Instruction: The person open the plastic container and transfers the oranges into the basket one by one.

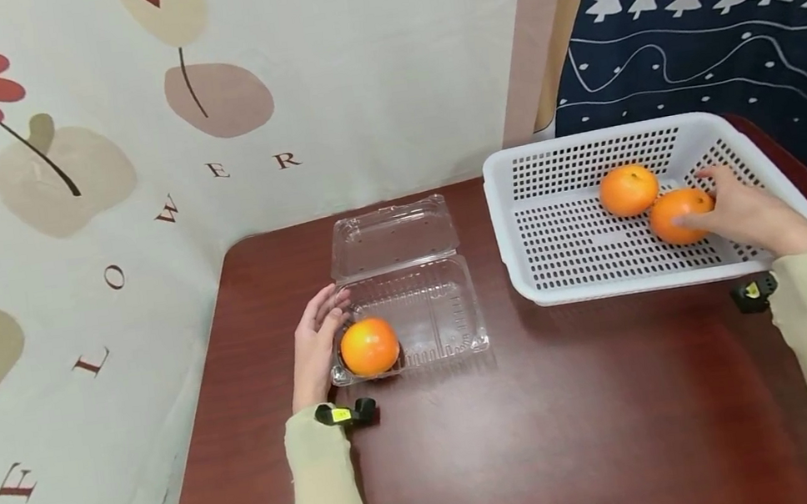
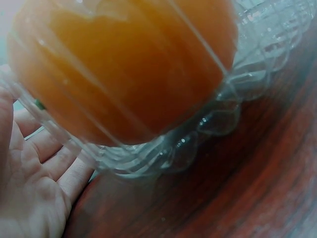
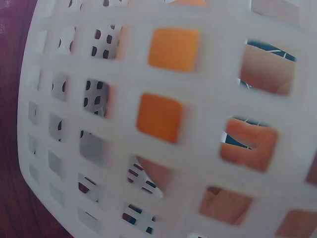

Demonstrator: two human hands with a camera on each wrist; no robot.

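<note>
At the left side of a clear plastic clamshell box (image 1: 433, 307), my left hand (image 1: 315, 343) touches the wall with its fingers extended. The left wrist view shows those fingers (image 2: 49, 153) lying along the outside of the box. Inside the box, in its front left corner, sits one orange (image 1: 370, 347). My right hand (image 1: 750, 213) reaches into a white perforated basket (image 1: 575, 293) and holds an orange (image 1: 680, 215) between thumb and fingers. A second orange (image 1: 629, 190) lies against it on the left. Through the basket's holes, the right wrist view shows parts of the held orange (image 3: 159, 118) and the hand.
The box's lid (image 1: 394, 238) is folded back, away from me. Both containers rest on a dark red-brown wooden table (image 1: 547, 436). A pale patterned cloth (image 1: 367, 80) hangs behind, and a navy cloth with white trees (image 1: 711, 46) hangs beyond the basket.
</note>
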